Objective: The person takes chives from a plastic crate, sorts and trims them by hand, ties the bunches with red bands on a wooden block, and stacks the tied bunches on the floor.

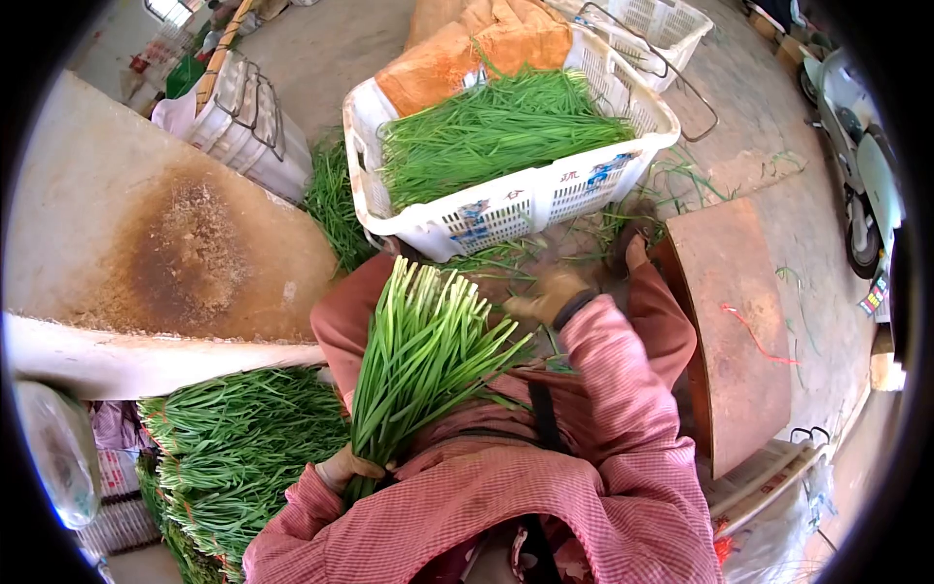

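Note:
My left hand (350, 467) is closed around the lower, leafy end of a bunch of green stalks (418, 350), which lies over my lap with its pale cut ends pointing away from me. To the right of the pale ends, my right hand (550, 297) is in front of my knees, blurred by motion, and its fingers cannot be made out. Beyond both hands a white plastic crate (506, 209) holds a heap of loose green stalks (496, 131) and an orange cloth (477, 58).
Stacked green bundles (253, 448) lie at the lower left, below a stained slab (195, 243). A brown board (735, 321) stands right of my leg. Loose stalks litter the floor. Another white crate (671, 29) is behind, and a scooter (856, 156) stands far right.

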`<state>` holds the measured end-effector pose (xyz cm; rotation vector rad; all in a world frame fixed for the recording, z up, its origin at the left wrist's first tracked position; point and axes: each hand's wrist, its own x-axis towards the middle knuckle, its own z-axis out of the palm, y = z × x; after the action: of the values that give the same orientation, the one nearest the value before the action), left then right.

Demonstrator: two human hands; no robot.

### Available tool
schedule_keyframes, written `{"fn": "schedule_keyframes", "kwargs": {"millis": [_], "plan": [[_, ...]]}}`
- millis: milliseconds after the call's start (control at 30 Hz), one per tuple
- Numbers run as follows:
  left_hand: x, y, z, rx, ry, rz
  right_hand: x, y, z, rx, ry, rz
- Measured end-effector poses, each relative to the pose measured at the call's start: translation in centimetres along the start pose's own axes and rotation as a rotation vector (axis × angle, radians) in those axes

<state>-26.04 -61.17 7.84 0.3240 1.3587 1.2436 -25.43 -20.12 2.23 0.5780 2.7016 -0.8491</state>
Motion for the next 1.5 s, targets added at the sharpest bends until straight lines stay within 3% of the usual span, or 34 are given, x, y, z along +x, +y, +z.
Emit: {"fn": "schedule_keyframes", "kwargs": {"millis": [67, 100, 133, 200, 300, 333, 367, 400, 433, 467, 533, 567, 633, 733, 833, 900, 967, 1000, 1067, 1100, 1200, 1267, 1333, 1433, 1500], "plan": [[0.1, 0.0, 0.1, -0.005, 0.0, 0.01, -1.0, -4.3, -0.8, 0.31, -0.589, -0.152], [0.1, 0.0, 0.1, -0.004, 0.003, 0.013, -1.0, -4.7, 0.9, 0.352, -0.576, -0.192], [0.0, 0.1, 0.2, -0.01, 0.005, 0.018, 0.4, -3.1, 4.6, 0.572, -0.464, -0.345], [-0.3, 0.2, 0.3, -0.041, 0.014, 0.022, 0.7, -1.1, 6.6, 0.972, -0.179, -0.262], [-0.6, 0.2, 0.5, -0.154, 0.04, -0.008, 2.6, 3.0, 4.4, 0.825, 0.486, -0.144], [-0.8, 0.6, 0.8, -0.226, 0.061, -0.066, 2.1, 3.3, 0.6, 1.029, 0.367, 0.323], [-0.9, 1.0, 1.0, -0.299, 0.086, -0.123, 2.9, 6.4, 0.4, 0.682, 0.546, 0.288], [-1.1, 1.5, 1.2, -0.445, 0.134, -0.239, 1.6, 7.0, -1.9, 0.101, 0.44, 0.333], [-1.0, 1.9, 1.4, -0.437, 0.145, -0.215, 0.4, 6.1, -2.8, -0.082, 0.384, 0.502], [-0.8, 2.1, 1.3, -0.444, 0.158, -0.208, 1.0, 7.8, -0.9, -0.084, 0.336, 0.54], [-0.4, 2.5, 0.9, -0.484, 0.078, -0.219, 0.5, 8.2, 3.5, -0.129, 0.477, 0.357], [-0.1, 3.5, 1.4, -0.483, 0.163, -0.224, 1.7, 10.8, 9.6, 0.169, 0.437, 0.263], [0.6, 5.5, 1.5, -0.459, 0.196, -0.189, 2.0, 10.6, 15.4, 0.677, 0.154, 0.274], [1.5, 6.0, 0.7, -0.382, 0.201, -0.079, -1.0, 0.4, 15.5, 1.391, -0.245, 0.633], [1.9, 8.9, 1.4, -0.246, 0.267, -0.058, -1.4, -5.5, 14.2, 1.853, -0.392, 0.804], [1.9, 9.9, 2.0, -0.047, 0.324, -0.013, -0.1, -6.5, 13.7, 2.195, -0.604, 0.551], [1.9, 8.9, 1.6, 0.319, 0.424, 0.111, 0.9, -7.9, 11.0, 2.274, -0.53, 0.357], [2.1, 9.0, 2.3, 0.322, 0.421, 0.115, 1.3, -8.4, 9.6, 2.306, -0.535, 0.264], [3.0, 9.2, 4.7, 0.862, 0.846, 0.232, 2.1, -8.8, 6.9, 2.336, -0.549, 0.117], [3.1, 8.7, 5.0, 1.036, 0.888, 0.333, 2.2, -9.0, 6.3, 2.339, -0.566, 0.066], [2.5, 5.4, 6.0, 1.65, 0.759, 0.139, 2.2, -9.4, 5.0, 2.315, -0.628, -0.019], [1.9, 3.1, 4.6, 1.537, 0.695, -0.144, 1.9, -9.4, 4.9, 2.293, -0.661, -0.035], [0.5, 10.1, 3.8, 0.905, 0.215, 0.236, 1.3, -9.5, 4.7, 2.266, -0.693, -0.045], [1.0, 17.2, 1.5, 0.983, 0.217, 0.135, 0.8, -10.2, 4.3, 2.227, -0.751, -0.076], [4.9, 15.5, -2.2, 1.127, 0.277, 0.469, 0.5, -11.1, 3.8, 2.192, -0.812, -0.103]]}}
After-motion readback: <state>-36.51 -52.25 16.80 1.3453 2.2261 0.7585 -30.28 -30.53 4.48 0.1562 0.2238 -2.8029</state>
